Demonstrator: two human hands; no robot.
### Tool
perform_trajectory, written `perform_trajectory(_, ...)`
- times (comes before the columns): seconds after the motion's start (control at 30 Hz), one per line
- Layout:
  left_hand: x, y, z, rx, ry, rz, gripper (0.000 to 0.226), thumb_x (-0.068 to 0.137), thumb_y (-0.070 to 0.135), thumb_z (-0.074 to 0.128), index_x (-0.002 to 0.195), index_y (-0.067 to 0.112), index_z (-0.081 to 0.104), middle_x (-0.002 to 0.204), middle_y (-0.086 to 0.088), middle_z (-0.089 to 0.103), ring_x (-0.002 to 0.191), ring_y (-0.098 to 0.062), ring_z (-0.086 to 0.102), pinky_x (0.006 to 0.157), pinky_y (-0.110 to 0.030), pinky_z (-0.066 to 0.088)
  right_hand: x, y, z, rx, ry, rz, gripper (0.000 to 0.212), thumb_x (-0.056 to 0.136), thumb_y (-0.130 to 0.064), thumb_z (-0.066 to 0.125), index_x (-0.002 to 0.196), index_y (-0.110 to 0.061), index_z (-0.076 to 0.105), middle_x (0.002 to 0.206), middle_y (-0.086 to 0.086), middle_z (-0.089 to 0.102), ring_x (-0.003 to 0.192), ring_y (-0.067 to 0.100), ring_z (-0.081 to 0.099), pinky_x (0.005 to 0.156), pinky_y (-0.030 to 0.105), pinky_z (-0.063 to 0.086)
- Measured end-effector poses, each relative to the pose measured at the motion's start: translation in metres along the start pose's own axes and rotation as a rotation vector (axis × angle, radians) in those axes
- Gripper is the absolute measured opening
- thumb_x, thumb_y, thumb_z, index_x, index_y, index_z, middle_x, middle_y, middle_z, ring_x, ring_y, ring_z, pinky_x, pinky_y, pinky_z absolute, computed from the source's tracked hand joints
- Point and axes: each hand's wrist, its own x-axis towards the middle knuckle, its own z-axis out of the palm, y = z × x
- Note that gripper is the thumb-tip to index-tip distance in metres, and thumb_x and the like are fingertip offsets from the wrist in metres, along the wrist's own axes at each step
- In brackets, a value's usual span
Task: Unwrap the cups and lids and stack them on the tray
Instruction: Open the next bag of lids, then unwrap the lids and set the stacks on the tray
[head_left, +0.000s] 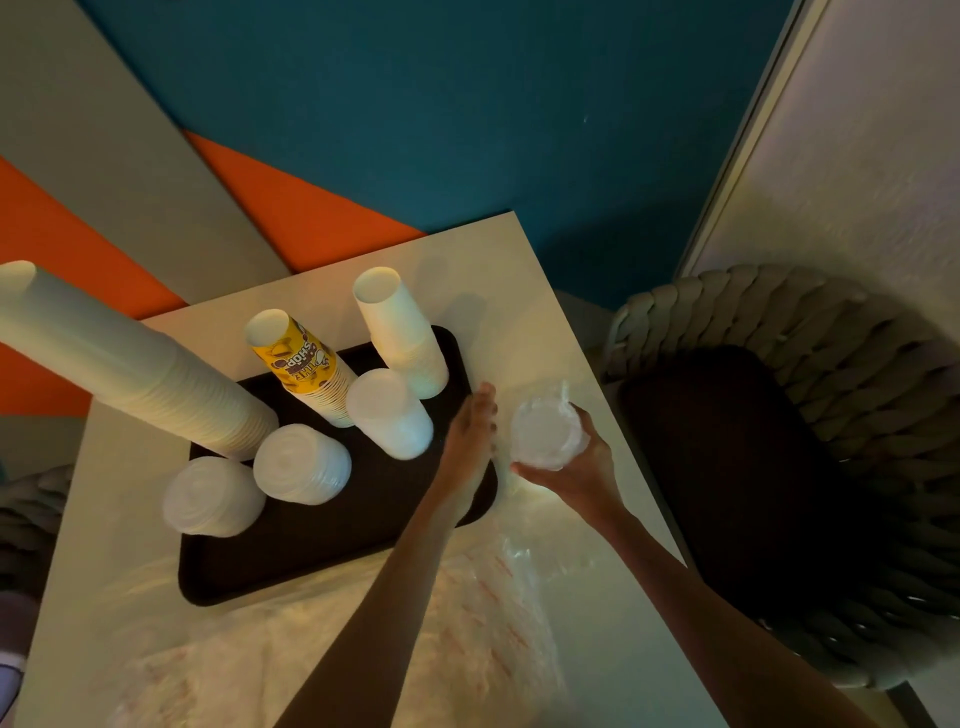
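A dark tray (322, 545) lies on the white table (597, 597). On it stand a tall leaning white cup stack (130, 369), a yellow printed cup stack (306, 369), a plain white cup stack (400, 332), and three lid stacks (389, 413) (301, 465) (213, 496). My right hand (582, 467) grips a stack of clear lids in plastic wrap (545, 431), just right of the tray. My left hand (470, 436) reaches over the tray's right edge with straight fingers, beside the wrapped stack.
Crumpled clear plastic wrapping (363, 649) with red print lies across the near part of the table. A woven chair (831, 364) with a dark seat stands to the right. The floor behind is teal, orange and grey.
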Motion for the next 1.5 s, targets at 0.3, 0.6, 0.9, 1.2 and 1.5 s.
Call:
perform_trajectory(0.3,0.016,-0.023,0.017,-0.075,-0.166,-0.153,0.072,0.096,0.056,0.003,0.139,0.012,0.041,0.142,-0.009,0.045,0.136,-0.026,0.035,0.110,-0.033,0.025,-0.006,0.018,0.008,-0.022,-0.035,-0.022,0.092,0.056,-0.065,0.069,0.125,-0.008,0.047,0.111,0.012,0.065,0.104,0.012,0.057,0.090,0.028,0.050)
perform_trajectory(0.6,0.041,-0.062,0.021,0.039,-0.154,-0.090,0.105,0.044,0.074,0.071,0.130,0.017,0.050,0.124,-0.013,0.057,0.115,-0.029,0.056,0.096,-0.046,0.050,-0.008,0.029,0.012,-0.147,-0.038,-0.050,0.098,0.045,-0.033,0.094,0.127,-0.003,0.047,0.110,0.019,0.065,0.100,0.031,0.065,0.083,0.041,0.055)
perform_trajectory(0.9,0.044,-0.056,0.016,0.086,-0.190,-0.060,0.036,0.088,0.024,0.062,0.122,0.014,0.054,0.116,-0.011,0.061,0.104,-0.021,0.059,0.075,-0.022,0.050,-0.012,0.025,0.004,-0.267,0.055,-0.152,0.105,0.050,-0.066,0.075,0.132,-0.012,0.034,0.122,0.015,0.058,0.110,0.027,0.059,0.091,0.040,0.050)
perform_trajectory(1.2,0.044,-0.036,0.007,0.390,-0.166,-0.038,0.039,0.082,0.040,0.069,0.114,0.020,0.060,0.113,-0.002,0.064,0.100,-0.017,0.062,0.082,-0.026,0.049,-0.007,0.003,0.004,-0.110,0.120,-0.185,0.086,0.060,-0.049,0.082,0.128,-0.021,0.039,0.115,0.011,0.065,0.106,0.012,0.059,0.090,0.030,0.052)
perform_trajectory(1.5,0.043,-0.021,0.006,0.546,-0.122,0.042,0.051,0.086,0.029,0.068,0.129,0.012,0.048,0.125,-0.007,0.056,0.110,-0.020,0.054,0.087,-0.029,0.047,-0.011,0.029,0.015,-0.167,-0.029,-0.068,0.091,0.056,-0.036,0.089,0.129,-0.001,0.048,0.113,0.015,0.065,0.101,0.028,0.066,0.087,0.041,0.055)
